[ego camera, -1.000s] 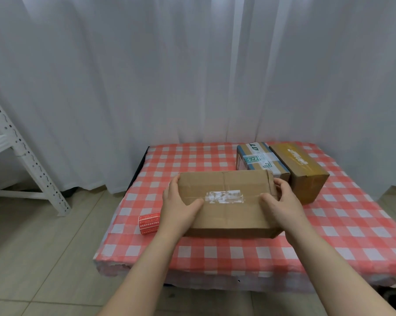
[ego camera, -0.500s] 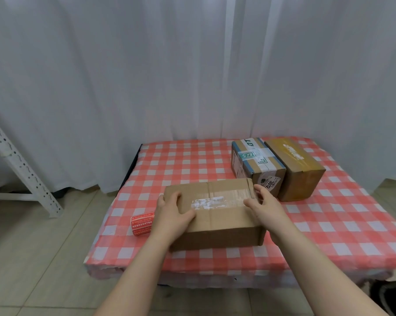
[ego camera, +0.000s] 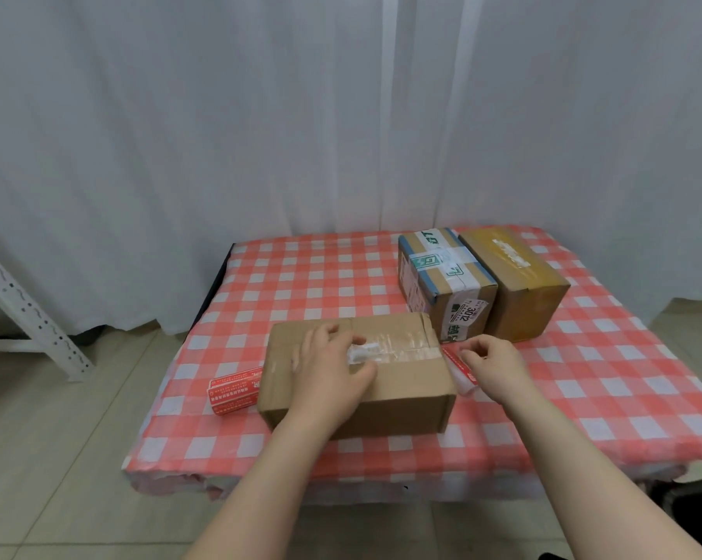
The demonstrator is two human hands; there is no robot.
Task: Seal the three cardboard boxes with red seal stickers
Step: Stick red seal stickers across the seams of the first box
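From the head view, the left hand (ego camera: 333, 369) rests flat on top of the plain cardboard box (ego camera: 402, 398), fingers relaxed and spread over its clear tape. The box lies near the front of the checked counter (ego camera: 301, 276). Just beside its right end, the right hand (ego camera: 492, 363) pinches a red seal sticker (ego camera: 456, 363) with curled fingers. More red stickers (ego camera: 234, 392) lie against the box's left end. A taped box (ego camera: 446, 280) and a yellow-brown box (ego camera: 515, 276) stand touching at the back right.

We're looking at a white curtain (ego camera: 260, 135) hanging right across the back, with soft even light falling on it. Beige floor tiles (ego camera: 58, 438) are showing around the tabletop (ego camera: 301, 276) with its red-and-white checked cloth, and a white perforated metal rack (ego camera: 30, 313) is standing off left.
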